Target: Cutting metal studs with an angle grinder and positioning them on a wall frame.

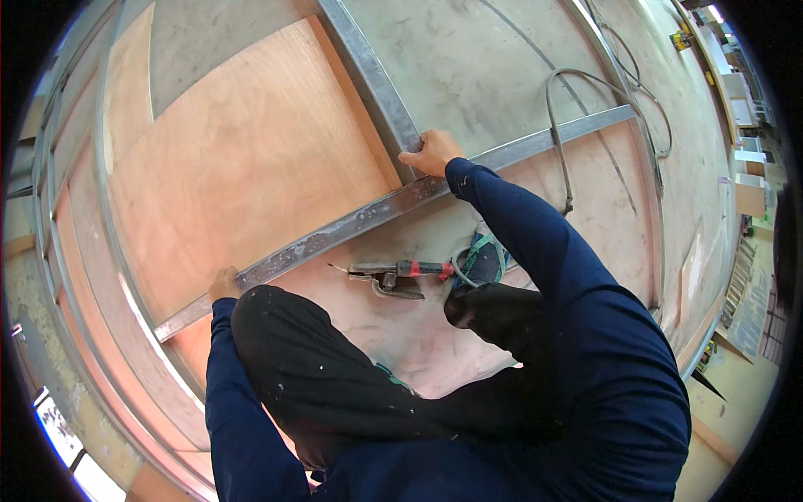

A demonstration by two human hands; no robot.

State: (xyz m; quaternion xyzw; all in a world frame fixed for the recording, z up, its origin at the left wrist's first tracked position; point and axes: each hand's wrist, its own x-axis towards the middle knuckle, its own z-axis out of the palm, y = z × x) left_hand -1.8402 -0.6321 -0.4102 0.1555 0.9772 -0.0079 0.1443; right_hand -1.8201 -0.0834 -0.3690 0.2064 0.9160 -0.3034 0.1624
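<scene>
A long metal bar [335,233] crosses in front of my knees, running from lower left to upper right. My left hand [224,285] is closed on it near its left end, beside my knee; part of the fingers is hidden. A second metal bar [374,79] comes from the far side and meets the long one. Around that joint my right hand [436,154] grips, thumb on the second bar. Below the long bar lies a welding electrode holder [389,273] with a thin rod in its jaw and red tape on its handle. Neither hand touches it.
Brown plywood [251,142] lies beneath the bars on the left. A dark cable [549,96] loops over the long bar's right part. More metal framing [104,201] runs along the left side. Near my right knee sits a dark bundle with green strap [483,261].
</scene>
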